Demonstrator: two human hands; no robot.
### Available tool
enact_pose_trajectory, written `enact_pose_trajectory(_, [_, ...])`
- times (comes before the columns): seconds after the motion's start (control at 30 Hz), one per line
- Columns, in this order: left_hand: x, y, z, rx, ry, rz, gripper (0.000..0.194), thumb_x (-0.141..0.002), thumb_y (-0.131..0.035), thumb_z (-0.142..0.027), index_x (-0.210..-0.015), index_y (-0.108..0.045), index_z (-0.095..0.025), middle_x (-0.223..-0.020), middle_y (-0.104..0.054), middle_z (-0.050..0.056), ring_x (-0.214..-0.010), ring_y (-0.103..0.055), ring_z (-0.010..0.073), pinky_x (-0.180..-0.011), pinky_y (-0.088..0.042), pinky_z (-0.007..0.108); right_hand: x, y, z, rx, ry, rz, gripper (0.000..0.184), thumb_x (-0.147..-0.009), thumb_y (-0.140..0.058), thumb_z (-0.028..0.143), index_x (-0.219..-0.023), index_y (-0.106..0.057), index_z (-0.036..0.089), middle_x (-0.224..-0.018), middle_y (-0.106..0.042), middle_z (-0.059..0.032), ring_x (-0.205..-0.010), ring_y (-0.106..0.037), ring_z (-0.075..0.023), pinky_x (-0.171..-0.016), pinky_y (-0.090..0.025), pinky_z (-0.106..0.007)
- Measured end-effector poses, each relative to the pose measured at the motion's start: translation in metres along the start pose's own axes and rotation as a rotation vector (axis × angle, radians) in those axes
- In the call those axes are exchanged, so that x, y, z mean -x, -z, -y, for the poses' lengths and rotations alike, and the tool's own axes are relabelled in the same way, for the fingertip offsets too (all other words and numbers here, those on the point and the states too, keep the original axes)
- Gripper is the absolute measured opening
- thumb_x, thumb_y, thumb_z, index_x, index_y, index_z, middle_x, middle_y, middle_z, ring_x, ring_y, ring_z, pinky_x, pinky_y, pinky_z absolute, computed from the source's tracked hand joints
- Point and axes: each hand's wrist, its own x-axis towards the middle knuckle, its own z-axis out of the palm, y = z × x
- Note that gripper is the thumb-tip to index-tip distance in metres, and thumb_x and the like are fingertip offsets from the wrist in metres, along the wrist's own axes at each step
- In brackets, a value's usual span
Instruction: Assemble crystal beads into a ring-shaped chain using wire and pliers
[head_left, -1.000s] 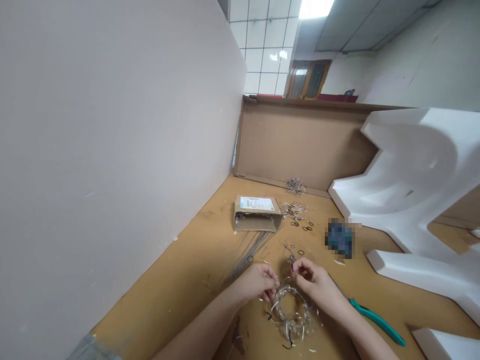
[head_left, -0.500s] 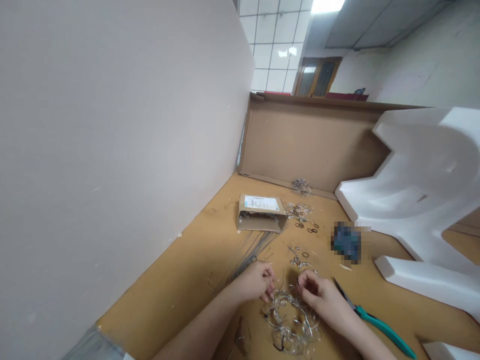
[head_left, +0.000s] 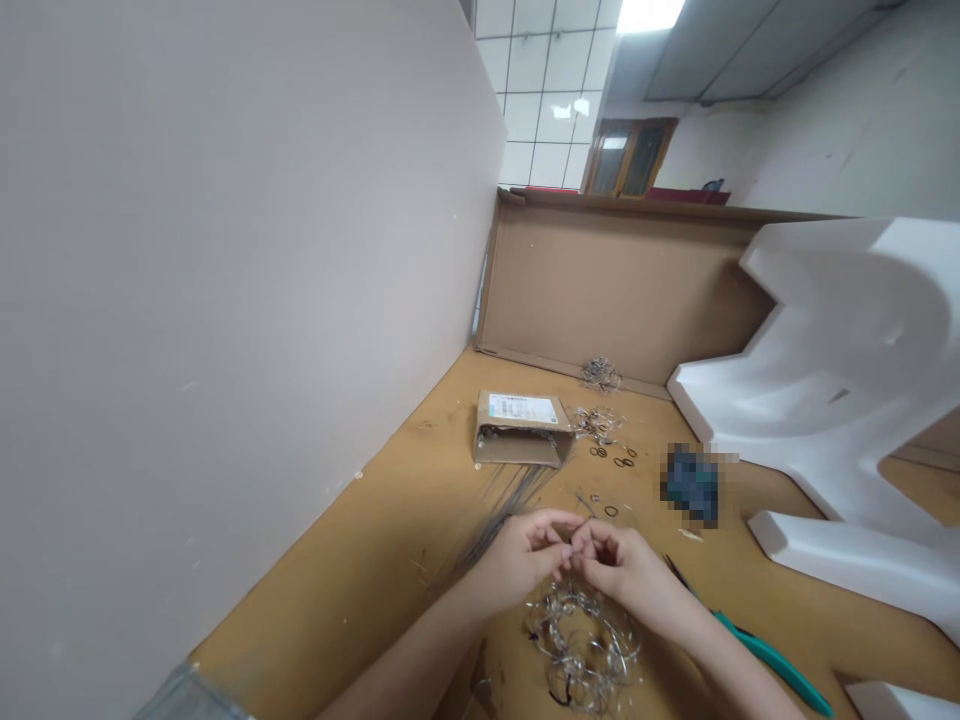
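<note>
My left hand (head_left: 521, 555) and my right hand (head_left: 626, 570) meet with their fingertips pinched together above the table. A small dark bit shows between the fingers, too small to name. Just below the hands lies a ring-shaped tangle of thin wires with clear beads (head_left: 574, 660), with some black pieces in it. Needle-nose pliers with green handles (head_left: 772, 660) rest beside my right forearm, partly hidden by it. Straight grey wires (head_left: 495, 520) fan out beyond my left hand. Several small dark rings (head_left: 611, 511) lie past the fingers.
A small labelled cardboard box (head_left: 523, 410) lies open toward me. Behind it are piles of wire pieces (head_left: 598, 425). A blurred dark object (head_left: 690, 485) sits to the right. White foam (head_left: 832, 400) stands along the right, a tall pale panel (head_left: 262, 300) along the left, cardboard (head_left: 622, 280) at the back.
My hands were apart above the wire tangle; now they have come together, fingertips touching. The left hand moved right and the right hand moved slightly left.
</note>
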Motion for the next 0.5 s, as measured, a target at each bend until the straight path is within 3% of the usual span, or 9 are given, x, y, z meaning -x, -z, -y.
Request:
enact_pose_trajectory(0.1, [-0.001,-0.001,0.003,0.050,0.016,-0.048,0.025,-0.067,-0.066,-0.025,-0.087,-0.060,-0.011,-0.072,-0.059,0.002,-0.058,-0.052,0.0088,-0.060,-0.045,0.025,-0.002,-0.004,0.002,0.017,-0.003,-0.056,0.007,-0.072,-0.051,0.025,-0.068,-0.051,0.019,-0.050,-0.043,0.0076,-0.045,-0.039,-0.0084,-0.048,-0.033,-0.022])
enact_pose_trajectory(0.27, [-0.002,-0.001,0.006,0.043,0.174,-0.048,0.028,-0.057,-0.070,-0.026,-0.074,-0.053,-0.013,-0.061,-0.053,-0.004,-0.051,-0.051,0.0090,-0.053,-0.044,0.025,0.004,-0.007,-0.002,0.082,-0.006,-0.120,0.006,-0.071,-0.051,0.022,-0.068,-0.055,0.018,-0.052,-0.047,0.0057,-0.049,-0.042,-0.0096,-0.049,-0.035,-0.022])
enact_pose_trajectory(0.5, [0.002,0.009,-0.009,-0.087,0.281,0.071,0.017,-0.062,-0.066,-0.025,-0.069,-0.058,-0.012,-0.055,-0.054,-0.004,-0.047,-0.047,0.0072,-0.051,-0.037,0.021,0.011,-0.015,0.006,0.233,-0.004,-0.247,0.009,-0.067,-0.049,0.017,-0.065,-0.057,0.020,-0.054,-0.055,0.0033,-0.050,-0.048,-0.0120,-0.050,-0.034,-0.023])
